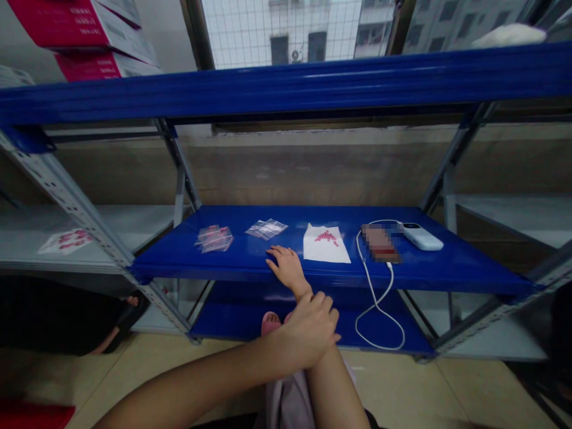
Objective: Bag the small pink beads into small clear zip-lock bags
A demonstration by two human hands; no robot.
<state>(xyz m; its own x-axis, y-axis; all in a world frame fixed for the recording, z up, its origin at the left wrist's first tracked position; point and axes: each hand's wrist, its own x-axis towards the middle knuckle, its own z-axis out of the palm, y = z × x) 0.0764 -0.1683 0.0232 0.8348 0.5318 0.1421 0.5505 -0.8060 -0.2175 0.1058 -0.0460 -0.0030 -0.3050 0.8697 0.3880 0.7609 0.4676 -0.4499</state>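
My right hand (288,268) lies on the front edge of the blue shelf (241,262), fingers stretched out and holding nothing. Across it comes my left arm, and my left hand (313,328) is wrapped round my right forearm just below the wrist. Beyond my right fingertips is a small stack of clear plastic bags (267,228). To its left lie clear bags with pink pieces in them (214,238). On the right, a white sheet of paper (326,253) carries a loose cluster of small pink pieces (328,237).
A blurred-out phone-like device (381,243) and a white power bank (422,236) lie at the right, with a white cable (379,304) hanging over the edge. A blue upper shelf beam (286,89) crosses above. Another person's dark-clothed leg (58,316) shows at the left.
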